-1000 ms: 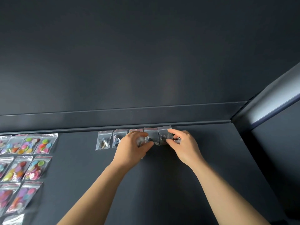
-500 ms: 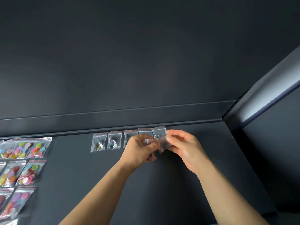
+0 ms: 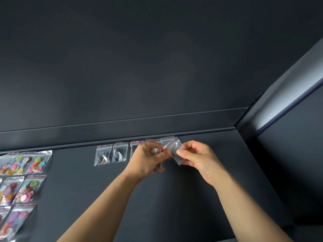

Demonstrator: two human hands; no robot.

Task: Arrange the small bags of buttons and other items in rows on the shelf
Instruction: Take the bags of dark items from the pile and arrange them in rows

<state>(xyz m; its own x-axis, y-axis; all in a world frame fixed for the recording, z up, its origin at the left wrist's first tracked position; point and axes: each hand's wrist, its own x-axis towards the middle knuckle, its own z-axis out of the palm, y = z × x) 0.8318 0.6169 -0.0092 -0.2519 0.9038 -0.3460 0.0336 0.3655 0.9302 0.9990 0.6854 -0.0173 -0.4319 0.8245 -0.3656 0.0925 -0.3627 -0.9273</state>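
Note:
A row of small clear zip bags lies along the back of the dark shelf point(image 3: 218, 172): one with brown bits point(image 3: 103, 154), one with dark bits point(image 3: 119, 152), and others partly hidden behind my hands. My left hand point(image 3: 148, 158) and my right hand point(image 3: 195, 157) both pinch a small clear bag point(image 3: 173, 148), held tilted just above the shelf in front of the row's right end. My left hand also seems to hold more bags in its curled fingers.
Larger bags of coloured buttons point(image 3: 37, 162) lie in rows at the shelf's left edge. A raised ledge point(image 3: 122, 130) runs along the back wall. The shelf's side wall point(image 3: 288, 154) rises at the right.
My hands have lifted from the row of bags. A small bag now hangs between both hands, and my right hand has drawn slightly to the right.

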